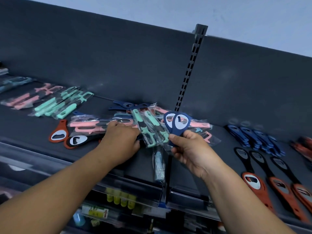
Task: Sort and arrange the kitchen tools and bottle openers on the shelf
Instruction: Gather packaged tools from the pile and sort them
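Note:
My right hand (187,149) grips two dark blue bottle openers (179,124) by their handles, heads up, above the dark shelf (33,122). My left hand (120,141) reaches into a mixed heap of bagged pink and mint peelers (146,127); its fingertips are hidden in the pile. A red opener (58,134) and a black one (77,140) lie left of the heap. More blue openers (128,105) lie behind it.
Sorted mint peelers (64,105) and pink peelers (27,100) lie at the left. To the right, blue openers (256,137), black openers (258,159) and red openers (276,188) lie in rows. A slotted upright (190,65) divides the back panel. A bagged blue tool (159,166) lies at the front edge.

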`<state>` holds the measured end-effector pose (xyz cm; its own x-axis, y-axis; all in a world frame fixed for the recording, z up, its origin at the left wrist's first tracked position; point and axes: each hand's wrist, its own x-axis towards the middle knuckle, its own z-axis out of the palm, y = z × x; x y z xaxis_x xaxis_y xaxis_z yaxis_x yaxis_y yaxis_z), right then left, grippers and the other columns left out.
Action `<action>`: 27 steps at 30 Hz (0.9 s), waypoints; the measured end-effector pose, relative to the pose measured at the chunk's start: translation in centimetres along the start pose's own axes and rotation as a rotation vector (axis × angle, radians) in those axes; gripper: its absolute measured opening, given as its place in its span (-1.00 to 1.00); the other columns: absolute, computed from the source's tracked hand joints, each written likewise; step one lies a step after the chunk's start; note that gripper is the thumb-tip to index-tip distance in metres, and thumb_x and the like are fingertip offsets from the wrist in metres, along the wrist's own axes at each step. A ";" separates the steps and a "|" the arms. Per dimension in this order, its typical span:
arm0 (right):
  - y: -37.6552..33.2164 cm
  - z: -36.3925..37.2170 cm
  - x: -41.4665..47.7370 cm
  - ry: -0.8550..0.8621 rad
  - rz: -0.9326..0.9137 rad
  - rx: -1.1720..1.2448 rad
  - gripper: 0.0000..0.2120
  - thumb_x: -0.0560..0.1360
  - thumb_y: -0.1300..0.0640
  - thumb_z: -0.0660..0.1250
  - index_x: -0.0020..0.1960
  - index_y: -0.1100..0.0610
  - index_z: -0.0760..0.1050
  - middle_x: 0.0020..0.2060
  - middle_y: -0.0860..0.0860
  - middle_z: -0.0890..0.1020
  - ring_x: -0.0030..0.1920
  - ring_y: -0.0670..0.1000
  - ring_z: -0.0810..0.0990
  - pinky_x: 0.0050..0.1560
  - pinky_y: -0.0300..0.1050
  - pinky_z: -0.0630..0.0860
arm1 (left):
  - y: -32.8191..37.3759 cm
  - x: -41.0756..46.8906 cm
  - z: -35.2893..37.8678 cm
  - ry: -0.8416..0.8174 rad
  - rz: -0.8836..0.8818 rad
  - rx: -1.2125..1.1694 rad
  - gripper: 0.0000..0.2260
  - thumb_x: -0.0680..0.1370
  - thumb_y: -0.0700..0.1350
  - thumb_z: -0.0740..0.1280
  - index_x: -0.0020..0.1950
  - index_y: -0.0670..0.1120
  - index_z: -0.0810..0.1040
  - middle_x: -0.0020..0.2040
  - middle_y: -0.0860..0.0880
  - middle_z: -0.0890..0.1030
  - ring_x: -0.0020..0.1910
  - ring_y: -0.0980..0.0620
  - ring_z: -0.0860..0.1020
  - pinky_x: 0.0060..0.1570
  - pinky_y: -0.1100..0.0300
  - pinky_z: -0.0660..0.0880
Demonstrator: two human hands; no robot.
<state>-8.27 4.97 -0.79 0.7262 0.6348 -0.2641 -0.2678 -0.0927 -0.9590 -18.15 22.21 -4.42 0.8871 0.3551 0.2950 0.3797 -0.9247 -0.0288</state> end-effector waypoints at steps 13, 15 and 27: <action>-1.0 -1.0 0.0 -0.028 -0.015 -0.002 -0.90 0.55 0.29 0.28 -0.09 0.14 0.52 -0.45 -0.01 0.54 -0.52 -0.10 0.46 -0.52 -0.26 0.38 | -0.3 0.3 -4.6 0.128 -0.252 -0.430 -0.87 0.59 -0.12 0.20 0.00 -0.06 0.54 -0.05 -0.07 0.58 -0.06 -0.11 0.54 -0.07 0.08 0.43; -1.3 -1.4 -0.1 -0.015 -0.019 -0.022 -0.90 0.54 0.29 0.29 -0.10 0.14 0.53 -0.45 -0.01 0.55 -0.53 -0.10 0.46 -0.54 -0.27 0.39 | -0.3 0.5 -5.8 0.131 -0.303 -0.497 -0.90 0.58 -0.12 0.23 -0.03 -0.02 0.54 -0.15 -0.02 0.56 -0.14 -0.07 0.51 -0.16 0.12 0.36; -3.0 -6.8 -1.6 0.086 -0.057 -0.050 -0.85 0.54 0.21 0.31 -0.20 0.07 0.49 -0.42 -0.04 0.59 -0.49 -0.11 0.45 -0.48 -0.30 0.38 | 5.5 3.7 -7.6 0.021 -0.530 -1.395 -0.80 0.62 -0.24 0.18 -0.17 -0.13 0.51 -0.23 -0.12 0.53 -0.32 -0.02 0.52 -0.45 0.27 0.51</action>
<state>-4.30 -1.01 1.82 0.7915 0.5721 -0.2149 -0.1943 -0.0978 -0.9761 -14.75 17.39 3.80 0.7217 0.6921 -0.0076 0.0870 -0.0798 0.9930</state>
